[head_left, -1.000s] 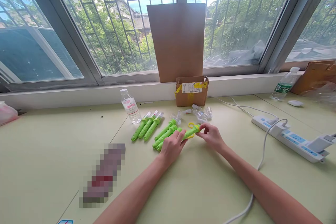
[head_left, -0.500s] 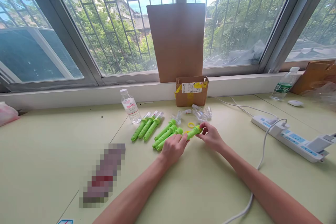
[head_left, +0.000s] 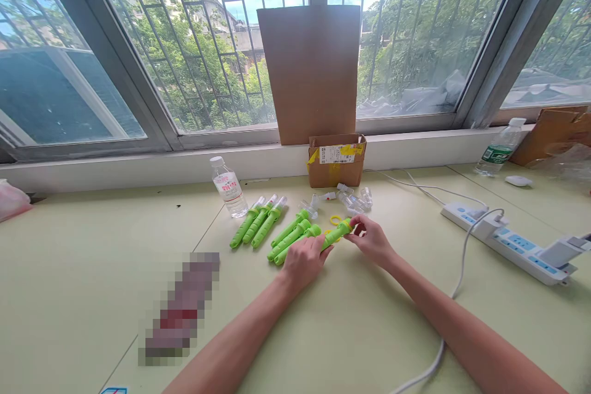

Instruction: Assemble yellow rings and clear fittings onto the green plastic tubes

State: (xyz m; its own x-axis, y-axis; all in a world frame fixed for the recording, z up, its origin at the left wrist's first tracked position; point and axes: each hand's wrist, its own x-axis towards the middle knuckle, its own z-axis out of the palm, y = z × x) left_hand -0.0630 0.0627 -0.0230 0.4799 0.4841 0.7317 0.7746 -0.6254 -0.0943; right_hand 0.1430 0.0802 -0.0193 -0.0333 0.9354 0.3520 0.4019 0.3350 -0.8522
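Observation:
My left hand is closed around the lower part of a green plastic tube, which slants up to the right. The fingertips of my right hand pinch its upper end, where a yellowish ring shows, partly covered by the fingers. Beside my left hand lie several green tubes with bare threaded ends. Farther left, three green tubes have clear caps on. Behind the held tube lies a loose yellow ring, and more yellow shows just under the tube. Clear plastic caps and small white-tipped parts are heaped beyond.
An open cardboard box stands at the back, below an upright cardboard sheet. Water bottles stand left and far right. A power strip lies at right, its white cable passing by my right forearm. A blurred patch is at left.
The held tube has shifted slightly, and more of its green body shows between my hands. Both hands keep their grip in nearly the same place.

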